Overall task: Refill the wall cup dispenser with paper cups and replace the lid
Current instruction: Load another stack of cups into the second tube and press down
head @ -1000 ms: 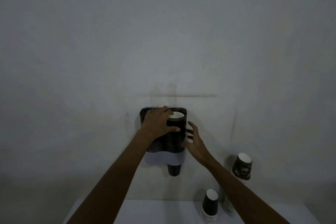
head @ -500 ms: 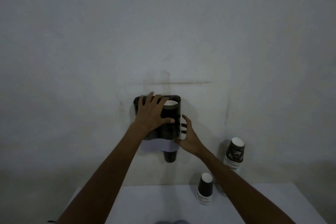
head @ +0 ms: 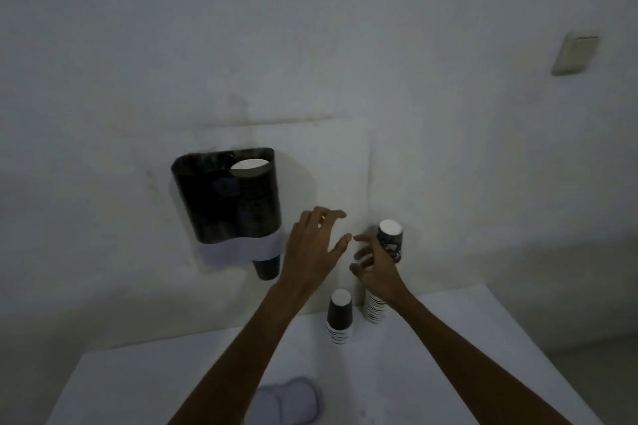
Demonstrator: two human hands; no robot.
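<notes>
1. A plain pale wall [head: 310, 28] is filling most of the view, lying in dim, greyish light.
2. A faint rectangular patch [head: 328, 162] is showing on the paint.
3. A beige switch plate [head: 574, 53] is sitting high on the right.
4. A white table [head: 448, 355] is standing against the wall.

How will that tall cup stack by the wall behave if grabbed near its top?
The tall cup stack is narrow and leans slightly, so it probably tips easily. Nested paper cups look light, and the upper ones may slide off. The right hand is open beside it.
</notes>
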